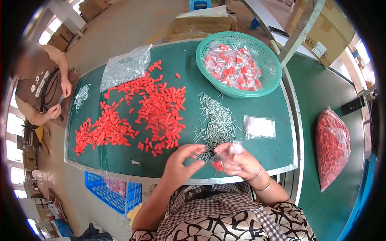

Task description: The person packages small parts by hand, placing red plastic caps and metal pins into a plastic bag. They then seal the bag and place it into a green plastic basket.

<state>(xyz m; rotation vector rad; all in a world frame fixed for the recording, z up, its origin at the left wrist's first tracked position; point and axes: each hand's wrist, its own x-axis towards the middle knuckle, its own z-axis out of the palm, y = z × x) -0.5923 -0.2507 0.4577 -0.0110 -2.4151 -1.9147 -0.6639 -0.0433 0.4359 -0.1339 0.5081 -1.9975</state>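
At the table's near edge, my right hand (243,164) pinches a small clear plastic bag (221,156) with red inside its lower part. My left hand (181,161) is just left of the bag, its thumb and fingers curved and apart, with nothing visible between them. Beyond both hands lies a heap of silver screws (217,120), partly hidden by the fingers at its near end. Left of the screws spreads a large pile of red plastic plugs (163,110). A flat stack of small clear bags (259,127) rests to the right of the screws.
A green basket (205,74) of filled bags stands at the far right of the table. A large clear bag (125,68) lies at the back left. Across the left end, another person (44,84) works with both hands. A sack of red plugs (333,144) lies on the right-hand table.
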